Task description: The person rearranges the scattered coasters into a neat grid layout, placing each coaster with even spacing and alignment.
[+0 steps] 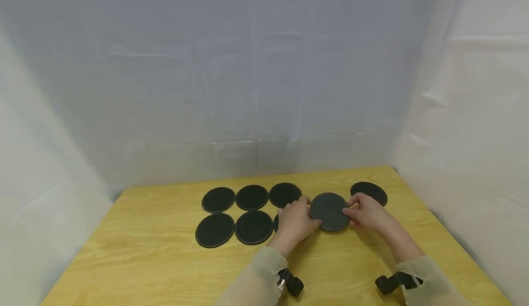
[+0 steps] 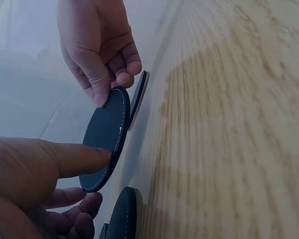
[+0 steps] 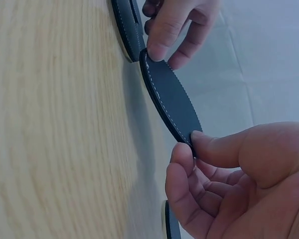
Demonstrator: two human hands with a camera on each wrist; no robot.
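A black round coaster [image 1: 329, 211] with light stitching is held just above the wooden table [image 1: 144, 260] between both hands. My left hand [image 1: 305, 213] pinches its left edge with thumb on top and fingers beneath. My right hand [image 1: 352, 212] pinches the right edge. In the left wrist view the coaster [image 2: 107, 139] is tilted off the table, my thumb [image 2: 77, 159] on its face. The right wrist view shows the coaster [image 3: 172, 99] edge-on, gripped by my right fingertips [image 3: 189, 144], with the left hand [image 3: 177, 25] at its far edge.
Several black coasters lie flat in two rows: three at the back [image 1: 251, 197] and two in front [image 1: 253, 227], with a third [image 1: 276, 223] mostly hidden under my left hand. One more coaster [image 1: 369, 192] lies alone at the right. White sheets enclose the table.
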